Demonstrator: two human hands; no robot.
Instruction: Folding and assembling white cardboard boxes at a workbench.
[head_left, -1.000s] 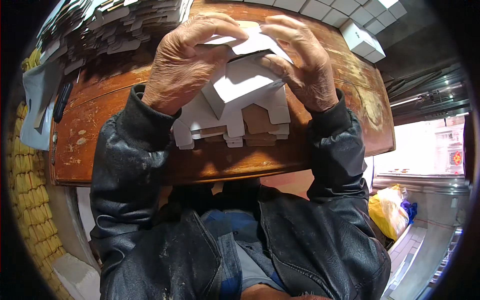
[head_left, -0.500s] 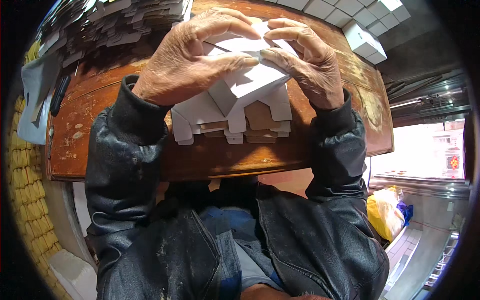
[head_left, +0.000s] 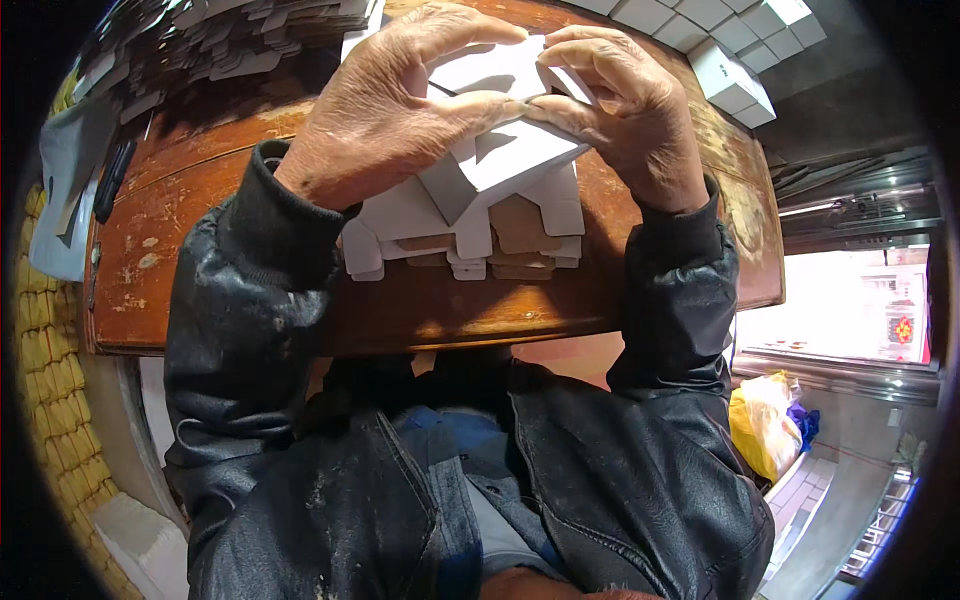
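Observation:
A white cardboard box (head_left: pixel 525 155), partly folded into shape, lies in the middle of the table under both hands. From its left side my left hand (head_left: pixel 400 110) curves over it, thumb on the top flap and fingers at the far edge. On the right, my right hand (head_left: pixel 635 110) grips the same box, its thumb meeting the left thumb. Beneath the box a stack of flat white box blanks (head_left: pixel 400 215) spreads out, some showing brown undersides. The hands cover part of the flaps.
The worn wooden table (head_left: pixel 200 220) carries a tall pile of flat blanks (head_left: pixel 240 40) at the far left. Finished white boxes (head_left: pixel 730 80) stand in rows at the far right. A black-handled tool (head_left: pixel 115 180) lies at the left edge beside a grey-blue cloth (head_left: pixel 65 215).
Both thumbs have moved inward and now meet on the box's top. My left hand has shifted slightly, and its fingers reach a little farther toward the far side.

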